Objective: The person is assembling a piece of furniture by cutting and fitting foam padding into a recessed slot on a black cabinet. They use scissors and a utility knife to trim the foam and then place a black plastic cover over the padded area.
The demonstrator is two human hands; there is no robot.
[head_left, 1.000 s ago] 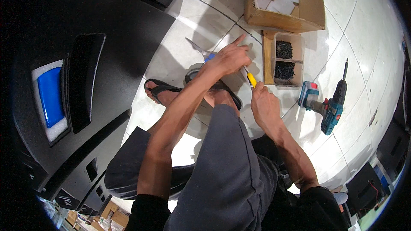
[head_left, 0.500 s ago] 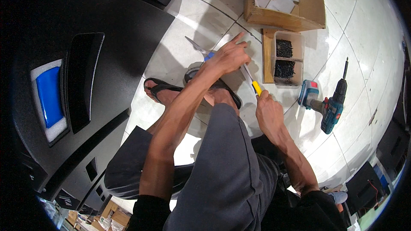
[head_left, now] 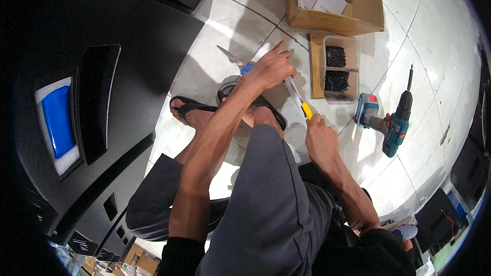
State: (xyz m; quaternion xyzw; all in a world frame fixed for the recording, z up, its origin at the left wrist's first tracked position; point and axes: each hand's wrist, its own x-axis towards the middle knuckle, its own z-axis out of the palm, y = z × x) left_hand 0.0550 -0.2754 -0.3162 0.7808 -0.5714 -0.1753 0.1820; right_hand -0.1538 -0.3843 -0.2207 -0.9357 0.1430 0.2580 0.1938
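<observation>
My right hand [head_left: 322, 135] is closed round a yellow-handled tool [head_left: 307, 111], which looks like a utility knife; the grip hides most of it. A thin whitish strip [head_left: 294, 89] runs from the yellow part up to my left hand [head_left: 272, 69]. My left thumb and lower fingers close on the strip's far end, while the index finger points outward. Beside the left wrist lie scissors [head_left: 246, 68] on the tiles, their blue handles partly covered by the hand and their blades pointing to the far left.
At the far side stands a cardboard box [head_left: 335, 23] of white offcuts. Nearer are a wooden strip [head_left: 317, 66] and a clear two-part tray [head_left: 356, 66] of black screws. A cordless drill [head_left: 394, 130] lies right. Black cabinets [head_left: 138, 71] line the left; my sandalled feet [head_left: 192, 110] are between.
The view has shifted slightly, so the box, tray and drill appear a little farther left. Both hands keep nearly the same place and grip.
</observation>
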